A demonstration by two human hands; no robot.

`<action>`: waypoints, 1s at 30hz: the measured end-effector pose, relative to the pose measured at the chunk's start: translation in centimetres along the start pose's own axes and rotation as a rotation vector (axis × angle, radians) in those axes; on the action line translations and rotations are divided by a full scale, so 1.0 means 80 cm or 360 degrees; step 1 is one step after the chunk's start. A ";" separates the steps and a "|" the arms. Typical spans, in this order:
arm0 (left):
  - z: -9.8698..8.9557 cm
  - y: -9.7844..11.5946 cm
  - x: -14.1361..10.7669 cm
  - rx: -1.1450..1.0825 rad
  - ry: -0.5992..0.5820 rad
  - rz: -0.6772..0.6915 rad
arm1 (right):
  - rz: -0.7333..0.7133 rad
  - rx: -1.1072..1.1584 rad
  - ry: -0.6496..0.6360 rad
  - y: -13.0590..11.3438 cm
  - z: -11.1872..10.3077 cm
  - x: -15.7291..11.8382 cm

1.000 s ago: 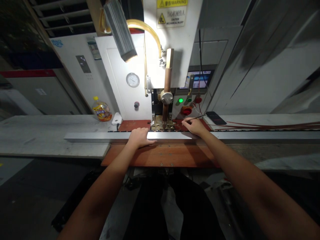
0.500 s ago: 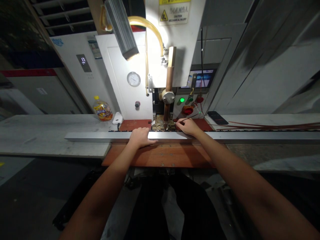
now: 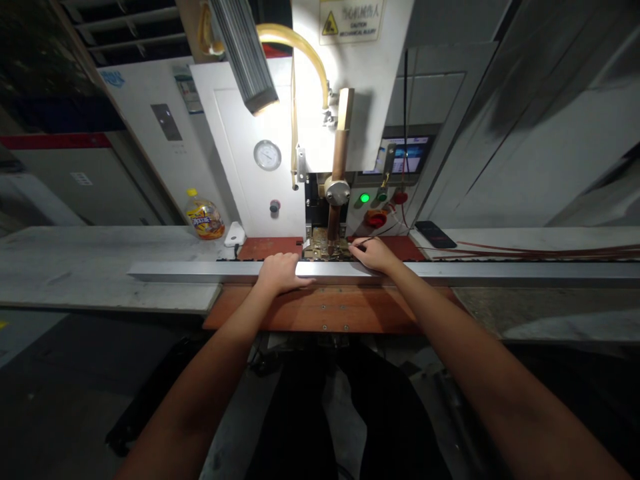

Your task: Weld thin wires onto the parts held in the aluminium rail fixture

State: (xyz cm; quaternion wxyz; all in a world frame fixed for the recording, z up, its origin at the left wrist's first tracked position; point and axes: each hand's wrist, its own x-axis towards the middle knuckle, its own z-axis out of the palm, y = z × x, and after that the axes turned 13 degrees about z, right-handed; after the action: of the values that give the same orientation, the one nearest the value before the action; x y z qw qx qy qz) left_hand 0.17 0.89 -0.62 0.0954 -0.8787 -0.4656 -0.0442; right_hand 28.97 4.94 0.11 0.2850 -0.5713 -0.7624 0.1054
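A long silver metal bar (image 3: pixel 175 270) lies across the bench in front of the machine. My left hand (image 3: pixel 281 272) is wrapped over the bar left of the copper electrode (image 3: pixel 333 223), with its thumb along the near side. To the right of the electrode, my right hand (image 3: pixel 371 253) rests over the bar, its fingertips pinched on a thin dark wire (image 3: pixel 376 235) beside the small brass fixture (image 3: pixel 315 248). The electrode's tip points down at the fixture, just behind the bar.
A bottle (image 3: pixel 205 217) and a white device (image 3: pixel 235 235) stand at the left. At the right are a phone (image 3: pixel 435 235) and reddish-brown rods (image 3: pixel 540 251). The brown board (image 3: pixel 300 310) has screws. A lamp (image 3: pixel 245 60) hangs above.
The right fingertips have shifted very slightly left towards the fixture. The left hand keeps its place on the bar. The camera view has moved slightly.
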 end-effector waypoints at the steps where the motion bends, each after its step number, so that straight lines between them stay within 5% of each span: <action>1: 0.000 0.000 0.000 0.0002 0.0004 0.0004 | -0.0011 0.0001 -0.0002 0.000 0.000 0.000; 30: -0.004 -0.002 -0.001 -0.0089 -0.0007 0.0023 | -0.0004 0.0057 -0.0096 -0.006 -0.002 -0.003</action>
State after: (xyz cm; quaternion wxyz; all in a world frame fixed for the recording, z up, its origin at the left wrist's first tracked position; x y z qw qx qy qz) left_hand 0.02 0.85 -0.29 0.0703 -0.8844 -0.4581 -0.0546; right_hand 28.71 4.53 0.36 0.2722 -0.5616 -0.7695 0.1359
